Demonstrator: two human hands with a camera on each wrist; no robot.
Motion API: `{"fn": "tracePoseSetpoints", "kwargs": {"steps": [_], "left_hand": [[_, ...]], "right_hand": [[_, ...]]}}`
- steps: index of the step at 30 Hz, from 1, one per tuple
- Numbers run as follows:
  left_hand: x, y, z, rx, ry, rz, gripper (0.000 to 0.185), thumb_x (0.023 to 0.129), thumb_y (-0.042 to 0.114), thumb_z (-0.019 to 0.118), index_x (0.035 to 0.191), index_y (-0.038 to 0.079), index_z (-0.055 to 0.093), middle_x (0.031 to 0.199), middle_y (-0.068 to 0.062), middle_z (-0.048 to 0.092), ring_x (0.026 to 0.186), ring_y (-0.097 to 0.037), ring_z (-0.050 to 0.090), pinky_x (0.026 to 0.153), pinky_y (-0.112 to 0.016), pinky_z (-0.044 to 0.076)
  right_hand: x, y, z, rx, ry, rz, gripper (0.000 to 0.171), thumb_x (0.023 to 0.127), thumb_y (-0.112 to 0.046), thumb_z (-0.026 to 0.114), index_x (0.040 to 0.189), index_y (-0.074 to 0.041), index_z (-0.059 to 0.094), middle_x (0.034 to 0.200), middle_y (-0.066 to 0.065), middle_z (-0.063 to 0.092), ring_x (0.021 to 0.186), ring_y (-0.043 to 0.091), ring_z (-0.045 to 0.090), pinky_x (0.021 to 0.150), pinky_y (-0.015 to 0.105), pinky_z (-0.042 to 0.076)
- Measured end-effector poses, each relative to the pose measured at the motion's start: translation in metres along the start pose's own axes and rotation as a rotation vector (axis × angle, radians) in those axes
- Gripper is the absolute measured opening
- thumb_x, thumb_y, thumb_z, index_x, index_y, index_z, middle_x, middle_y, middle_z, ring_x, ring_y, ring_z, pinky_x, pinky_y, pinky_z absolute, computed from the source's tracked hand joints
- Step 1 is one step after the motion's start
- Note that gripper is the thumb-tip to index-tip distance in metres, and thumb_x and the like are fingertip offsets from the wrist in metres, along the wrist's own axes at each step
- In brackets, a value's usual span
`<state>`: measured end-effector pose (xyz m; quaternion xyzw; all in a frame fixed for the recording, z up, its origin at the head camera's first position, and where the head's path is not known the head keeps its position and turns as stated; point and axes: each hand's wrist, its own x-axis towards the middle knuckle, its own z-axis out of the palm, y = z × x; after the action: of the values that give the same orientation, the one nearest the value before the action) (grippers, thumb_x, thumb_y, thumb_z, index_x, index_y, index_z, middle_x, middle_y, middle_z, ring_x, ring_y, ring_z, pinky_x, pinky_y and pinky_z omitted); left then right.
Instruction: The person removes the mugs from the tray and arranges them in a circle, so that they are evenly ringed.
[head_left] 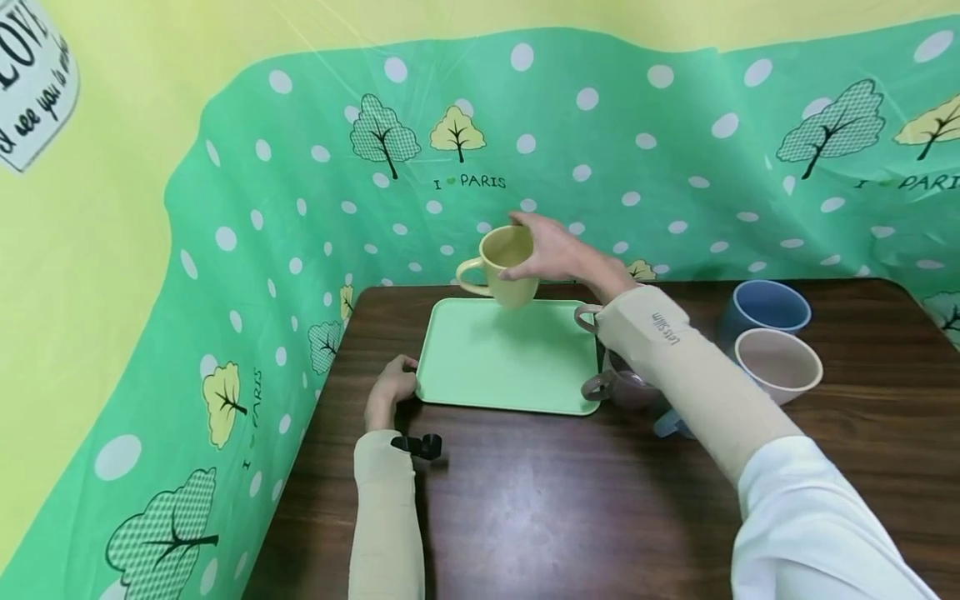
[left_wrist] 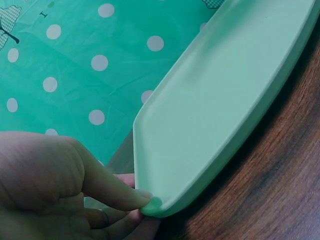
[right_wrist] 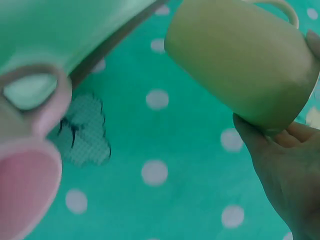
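Note:
My right hand (head_left: 534, 247) grips a pale yellow mug (head_left: 504, 271) by its rim and holds it tilted in the air over the far edge of a light green tray (head_left: 502, 362). The right wrist view shows the yellow mug (right_wrist: 240, 60) from below, with my right hand (right_wrist: 285, 165) at its rim. My left hand (head_left: 393, 385) holds the tray's near left corner. In the left wrist view my left hand (left_wrist: 75, 185) pinches the corner of the tray (left_wrist: 215, 100), thumb on top. Nothing lies on the tray.
The tray lies on a dark wooden table (head_left: 562, 500). To its right stand a blue mug (head_left: 765, 308) and a beige-pink mug (head_left: 780, 362). A mauve mug (head_left: 622, 389) sits partly hidden under my right forearm. A green dotted cloth (head_left: 600, 150) walls the table's back and left.

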<state>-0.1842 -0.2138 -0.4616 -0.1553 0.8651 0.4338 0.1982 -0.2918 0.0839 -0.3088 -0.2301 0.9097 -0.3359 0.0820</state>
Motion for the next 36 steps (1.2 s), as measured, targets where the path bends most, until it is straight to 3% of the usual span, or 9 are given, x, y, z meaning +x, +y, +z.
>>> {"fn": "tracePoseSetpoints", "kwargs": {"steps": [4, 11, 14, 20, 29, 36], "left_hand": [[0.001, 0.002, 0.0, 0.0, -0.007, 0.001, 0.05, 0.082, -0.004, 0.038, 0.131, 0.006, 0.046, 0.115, -0.018, 0.049, 0.068, -0.021, 0.037, 0.064, -0.032, 0.035], [0.0, 0.003, 0.0, 0.0, -0.006, 0.003, 0.051, 0.081, -0.004, 0.038, 0.13, 0.006, 0.046, 0.12, -0.017, 0.047, 0.082, -0.025, 0.043, 0.068, -0.032, 0.037], [-0.001, 0.002, 0.0, 0.006, -0.006, 0.008, 0.05, 0.082, -0.004, 0.038, 0.13, 0.005, 0.046, 0.122, -0.018, 0.047, 0.081, -0.026, 0.042, 0.067, -0.032, 0.037], [-0.005, -0.001, -0.003, 0.013, -0.002, 0.015, 0.051, 0.081, -0.004, 0.038, 0.131, 0.004, 0.045, 0.121, -0.019, 0.047, 0.077, -0.024, 0.041, 0.067, -0.032, 0.037], [-0.007, -0.001, -0.003, 0.006, 0.002, -0.003, 0.053, 0.079, -0.004, 0.039, 0.131, 0.004, 0.045, 0.126, -0.019, 0.045, 0.095, -0.03, 0.044, 0.073, -0.034, 0.037], [-0.005, 0.001, -0.001, 0.013, -0.004, 0.01, 0.051, 0.08, -0.004, 0.039, 0.13, 0.004, 0.046, 0.124, -0.019, 0.046, 0.088, -0.028, 0.044, 0.07, -0.033, 0.037]], "right_hand": [[-0.008, 0.009, -0.025, -0.031, 0.014, 0.031, 0.107, 0.07, -0.035, 0.081, 0.152, -0.007, 0.018, 0.144, 0.016, 0.04, 0.12, 0.032, 0.046, 0.099, 0.049, 0.042], [-0.026, 0.029, -0.056, -0.084, 0.018, 0.086, 0.107, 0.075, -0.042, 0.076, 0.153, -0.005, 0.013, 0.15, 0.019, 0.031, 0.128, 0.036, 0.039, 0.105, 0.054, 0.034], [-0.034, 0.037, -0.065, -0.083, 0.035, 0.104, 0.107, 0.076, -0.044, 0.075, 0.153, -0.005, 0.013, 0.152, 0.02, 0.029, 0.129, 0.037, 0.038, 0.105, 0.055, 0.033], [-0.045, 0.051, -0.077, -0.094, 0.06, 0.132, 0.108, 0.075, -0.049, 0.075, 0.152, -0.005, 0.014, 0.151, 0.021, 0.029, 0.131, 0.039, 0.035, 0.106, 0.057, 0.03], [-0.059, 0.076, -0.088, -0.111, 0.116, 0.186, 0.109, 0.073, -0.051, 0.075, 0.152, -0.005, 0.016, 0.147, 0.025, 0.033, 0.129, 0.041, 0.036, 0.104, 0.059, 0.031], [-0.075, 0.099, -0.096, -0.147, 0.209, 0.239, 0.105, 0.075, -0.052, 0.072, 0.151, -0.003, 0.019, 0.147, 0.027, 0.033, 0.125, 0.044, 0.037, 0.099, 0.06, 0.032]]}}
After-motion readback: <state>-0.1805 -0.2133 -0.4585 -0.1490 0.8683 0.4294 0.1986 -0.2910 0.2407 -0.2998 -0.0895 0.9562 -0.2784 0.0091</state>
